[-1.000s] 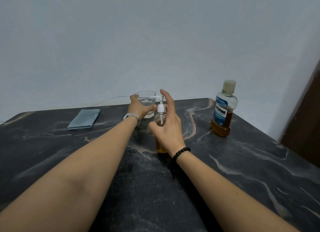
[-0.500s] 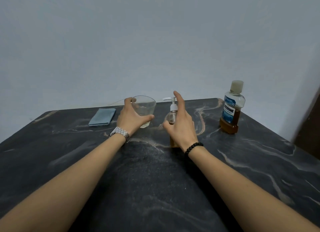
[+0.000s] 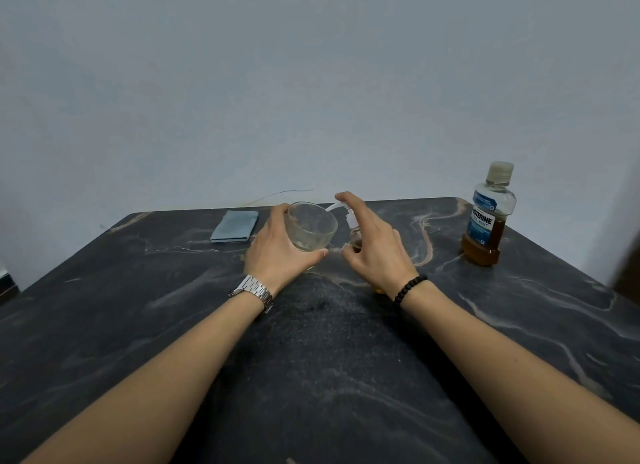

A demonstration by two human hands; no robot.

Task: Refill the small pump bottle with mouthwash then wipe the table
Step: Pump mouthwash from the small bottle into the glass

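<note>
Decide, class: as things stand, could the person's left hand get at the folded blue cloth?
Probably not yet. The table between the left hand and the blue cloth looks bare, so the path is free, but that hand is wrapped around the glass and would have to set it down first.

on the worktop point(image 3: 346, 377) the glass point(image 3: 311, 227) sits near the far edge, held by the left hand point(image 3: 277, 255). just right of it stands the pump bottle point(image 3: 354, 231), mostly behind the right hand point(image 3: 375, 252). the folded cloth point(image 3: 235, 226) lies left of the glass, the mouthwash bottle point(image 3: 488, 217) stands well apart to the right.
</note>
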